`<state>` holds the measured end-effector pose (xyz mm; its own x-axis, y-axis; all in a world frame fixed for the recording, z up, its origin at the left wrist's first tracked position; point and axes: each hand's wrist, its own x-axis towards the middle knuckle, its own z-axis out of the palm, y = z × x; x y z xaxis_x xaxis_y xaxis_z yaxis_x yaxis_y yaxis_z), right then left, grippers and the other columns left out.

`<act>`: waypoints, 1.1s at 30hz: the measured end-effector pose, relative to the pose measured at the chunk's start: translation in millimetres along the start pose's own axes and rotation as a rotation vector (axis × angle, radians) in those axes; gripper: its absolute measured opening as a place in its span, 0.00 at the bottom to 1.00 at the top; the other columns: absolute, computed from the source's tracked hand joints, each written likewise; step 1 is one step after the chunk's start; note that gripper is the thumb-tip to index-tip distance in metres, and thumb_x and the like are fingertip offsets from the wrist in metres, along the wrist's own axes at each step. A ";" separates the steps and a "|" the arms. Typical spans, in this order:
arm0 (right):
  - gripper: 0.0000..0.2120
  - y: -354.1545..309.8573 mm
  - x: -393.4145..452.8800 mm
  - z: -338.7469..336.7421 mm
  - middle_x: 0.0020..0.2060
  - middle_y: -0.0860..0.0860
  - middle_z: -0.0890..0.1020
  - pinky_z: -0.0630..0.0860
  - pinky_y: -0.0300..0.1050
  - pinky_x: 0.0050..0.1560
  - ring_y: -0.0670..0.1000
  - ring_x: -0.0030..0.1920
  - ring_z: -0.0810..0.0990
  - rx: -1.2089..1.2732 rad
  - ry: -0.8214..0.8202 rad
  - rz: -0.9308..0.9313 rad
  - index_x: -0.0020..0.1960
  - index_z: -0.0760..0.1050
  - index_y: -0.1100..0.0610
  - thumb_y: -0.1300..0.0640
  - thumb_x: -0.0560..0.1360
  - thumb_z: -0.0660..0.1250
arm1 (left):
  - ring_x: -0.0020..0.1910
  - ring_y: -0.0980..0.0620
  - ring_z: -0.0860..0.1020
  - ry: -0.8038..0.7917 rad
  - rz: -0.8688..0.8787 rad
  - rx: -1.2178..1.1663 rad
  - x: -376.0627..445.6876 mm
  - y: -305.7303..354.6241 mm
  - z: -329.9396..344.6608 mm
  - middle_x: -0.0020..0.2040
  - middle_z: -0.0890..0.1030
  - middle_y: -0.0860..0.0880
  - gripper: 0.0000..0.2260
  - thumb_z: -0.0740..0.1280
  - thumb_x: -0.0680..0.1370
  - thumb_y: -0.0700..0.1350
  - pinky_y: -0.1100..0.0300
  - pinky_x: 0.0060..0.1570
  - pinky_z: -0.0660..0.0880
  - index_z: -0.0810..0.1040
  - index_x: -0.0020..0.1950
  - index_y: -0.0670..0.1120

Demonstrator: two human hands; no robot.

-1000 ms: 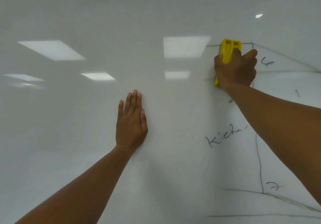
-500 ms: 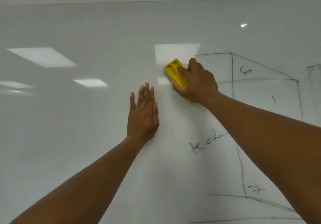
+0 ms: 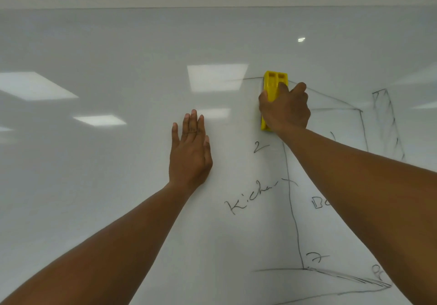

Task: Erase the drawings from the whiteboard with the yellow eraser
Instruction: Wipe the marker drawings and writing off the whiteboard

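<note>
The right hand (image 3: 285, 109) holds the yellow eraser (image 3: 274, 87), which looks light and hard, by its long sides, while the left hand (image 3: 190, 153), at eight o'clock from it, lies flat on the smooth whiteboard (image 3: 118, 174).

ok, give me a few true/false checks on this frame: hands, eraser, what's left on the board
1. The right hand grips the yellow eraser. True.
2. The left hand holds a marker. False: it rests flat and open on the whiteboard, holding nothing.
3. The eraser sits at the top corner of the drawn box outline. True.
4. The board is wiped clean. False: the word "Kitchen", numerals and lines remain.
5. The eraser lies below the "Kitchen" writing. False: it is above it.
</note>
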<state>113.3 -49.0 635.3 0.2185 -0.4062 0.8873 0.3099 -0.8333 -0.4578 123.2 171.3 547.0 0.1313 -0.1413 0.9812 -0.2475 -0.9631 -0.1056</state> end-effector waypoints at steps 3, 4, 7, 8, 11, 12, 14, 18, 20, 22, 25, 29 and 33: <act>0.25 -7.9 -0.2 2.4 0.61 0.58 0.66 0.71 0.52 0.50 0.60 0.60 0.69 0.062 0.023 0.050 0.64 0.71 0.58 0.40 0.77 0.57 | 0.81 0.49 0.46 0.028 -0.025 0.015 -0.1 3.8 4.7 0.82 0.50 0.45 0.24 0.50 0.85 0.45 0.49 0.79 0.40 0.51 0.81 0.41; 0.25 -12.2 0.1 3.4 0.62 0.58 0.66 0.71 0.51 0.50 0.60 0.60 0.69 0.078 0.030 0.048 0.64 0.71 0.58 0.40 0.77 0.57 | 0.81 0.49 0.47 0.035 -0.029 0.016 -0.6 4.5 5.9 0.82 0.51 0.45 0.24 0.50 0.85 0.45 0.49 0.79 0.41 0.52 0.81 0.41; 0.25 -28.3 2.4 7.6 0.62 0.58 0.66 0.69 0.50 0.48 0.59 0.61 0.69 0.080 0.033 -0.041 0.63 0.71 0.57 0.40 0.77 0.57 | 0.81 0.50 0.47 0.047 -0.033 0.011 -0.8 5.1 7.4 0.82 0.52 0.45 0.25 0.48 0.84 0.46 0.49 0.79 0.43 0.52 0.81 0.42; 0.25 -35.4 2.5 9.6 0.63 0.58 0.66 0.68 0.49 0.47 0.59 0.61 0.69 0.079 0.025 -0.081 0.63 0.71 0.57 0.39 0.77 0.57 | 0.81 0.50 0.47 0.049 -0.033 0.013 -0.8 5.2 7.7 0.82 0.52 0.45 0.25 0.48 0.84 0.46 0.49 0.79 0.43 0.52 0.81 0.42; 0.26 -63.0 -1.4 15.7 0.66 0.59 0.65 0.69 0.49 0.47 0.60 0.62 0.69 0.062 -0.036 -0.224 0.65 0.70 0.56 0.39 0.77 0.57 | 0.81 0.51 0.47 0.055 -0.035 0.019 -1.5 5.8 8.6 0.82 0.52 0.46 0.25 0.49 0.85 0.45 0.50 0.80 0.43 0.52 0.81 0.42; 0.26 -73.0 -4.1 17.6 0.67 0.59 0.64 0.71 0.50 0.50 0.60 0.63 0.69 0.057 -0.071 -0.292 0.66 0.69 0.56 0.39 0.77 0.58 | 0.81 0.51 0.47 0.059 -0.035 0.022 -1.7 6.2 8.9 0.82 0.52 0.46 0.25 0.50 0.85 0.45 0.50 0.80 0.43 0.52 0.81 0.42; 0.26 -91.4 -12.3 20.4 0.69 0.59 0.63 0.71 0.51 0.52 0.60 0.64 0.68 0.042 -0.139 -0.458 0.68 0.68 0.55 0.40 0.76 0.59 | 0.81 0.50 0.49 0.067 -0.041 0.022 -1.7 7.2 8.7 0.81 0.54 0.45 0.25 0.49 0.84 0.45 0.50 0.80 0.44 0.53 0.81 0.40; 0.25 -108.0 -26.8 24.4 0.65 0.57 0.65 0.66 0.49 0.46 0.58 0.62 0.67 -0.015 -0.193 -0.739 0.68 0.69 0.52 0.43 0.74 0.61 | 0.81 0.46 0.53 0.078 -0.053 0.000 -2.0 7.4 7.5 0.80 0.58 0.41 0.25 0.51 0.83 0.43 0.51 0.80 0.44 0.58 0.79 0.37; 0.25 -103.2 -24.8 22.3 0.64 0.56 0.66 0.64 0.48 0.46 0.57 0.62 0.67 -0.041 -0.189 -0.789 0.68 0.69 0.51 0.42 0.74 0.61 | 0.81 0.46 0.53 0.090 -0.060 -0.011 -2.8 7.8 7.7 0.80 0.57 0.40 0.24 0.52 0.83 0.42 0.51 0.80 0.45 0.58 0.79 0.37; 0.25 -94.0 -19.9 18.9 0.65 0.57 0.66 0.67 0.50 0.49 0.58 0.63 0.66 -0.061 -0.185 -0.782 0.68 0.69 0.50 0.41 0.74 0.61 | 0.81 0.47 0.52 0.101 -0.064 -0.009 -3.4 8.8 8.2 0.80 0.56 0.41 0.24 0.53 0.84 0.41 0.51 0.80 0.46 0.56 0.80 0.37; 0.26 -77.1 -10.9 11.9 0.64 0.58 0.66 0.70 0.52 0.52 0.59 0.63 0.67 -0.016 -0.155 -0.597 0.69 0.69 0.51 0.41 0.75 0.61 | 0.81 0.49 0.50 0.099 -0.074 -0.006 -4.3 9.9 8.2 0.81 0.54 0.43 0.24 0.51 0.84 0.43 0.51 0.80 0.45 0.53 0.80 0.39; 0.25 -50.5 6.3 4.1 0.65 0.59 0.65 0.70 0.53 0.54 0.61 0.64 0.66 0.021 -0.100 -0.335 0.68 0.69 0.54 0.41 0.76 0.60 | 0.81 0.50 0.49 0.088 -0.079 -0.010 -5.2 9.2 8.0 0.81 0.53 0.44 0.24 0.50 0.84 0.44 0.51 0.80 0.45 0.53 0.80 0.39; 0.25 -18.7 26.3 -4.0 0.65 0.60 0.64 0.70 0.55 0.57 0.61 0.65 0.65 0.049 -0.034 -0.089 0.66 0.69 0.56 0.41 0.76 0.59 | 0.81 0.51 0.48 0.076 -0.087 -0.016 -5.3 9.5 8.0 0.82 0.52 0.44 0.25 0.48 0.84 0.45 0.51 0.80 0.44 0.52 0.81 0.40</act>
<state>109.5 -45.6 667.4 0.2196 -0.3179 0.9223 0.3738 -0.8459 -0.3806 127.8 161.1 539.5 0.0801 -0.0388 0.9960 -0.2540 -0.9670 -0.0172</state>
